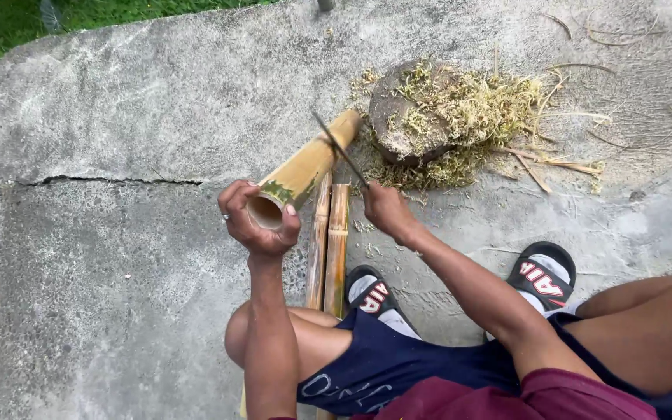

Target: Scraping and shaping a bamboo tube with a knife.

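The person sits low over a cracked concrete slab (118, 257), and everything gathers around a round wooden block (402, 117) set on it; a thick bamboo tube (305, 167) leans from the left hand (257, 225) up toward that block, its far end resting at the block's near-left edge. The tube is pale yellow-tan with patches of green skin left near the open end; that end is hollow, a dark round mouth ringed by a thick wall, turned toward the person. The left hand's grip is wrapped tight around the rim of this open end, fingers curled over one side and thumb on the other; a ring shows on one finger. The right hand (386, 210) is closed around the handle of a long thin blade (340, 149); the blade slants up and lies across the tube just short of the block. Pale green-yellow shavings (468, 109) are heaped over and around the block, with loose strips trailing off to its right. Two split bamboo lengths (328, 233) lie side by side on the slab below the block, running toward the person's knees; black sandals (542, 272) rest on the concrete nearer the person.
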